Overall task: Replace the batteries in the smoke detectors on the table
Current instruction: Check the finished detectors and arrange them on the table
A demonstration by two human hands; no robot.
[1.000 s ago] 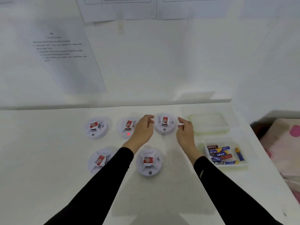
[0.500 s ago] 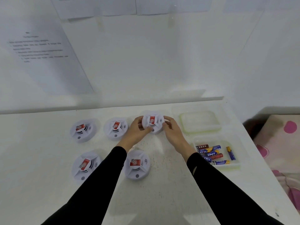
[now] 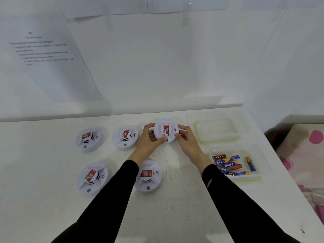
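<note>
Both hands (image 3: 149, 142) grip round white plastic detector (image 3: 166, 130)

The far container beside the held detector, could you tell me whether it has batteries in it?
No, the far container shows none; the batteries lie in the nearer container.

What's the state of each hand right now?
Left hand: closed, gripping the left edge of the back-right smoke detector.
Right hand: closed, gripping the same detector's right edge.

You have a printed sheet (image 3: 47, 55) on the wall. More paper sheets (image 3: 108, 6) hang above and right of it. Far to its lower right lies a pink-patterned cloth (image 3: 305, 155).
</note>
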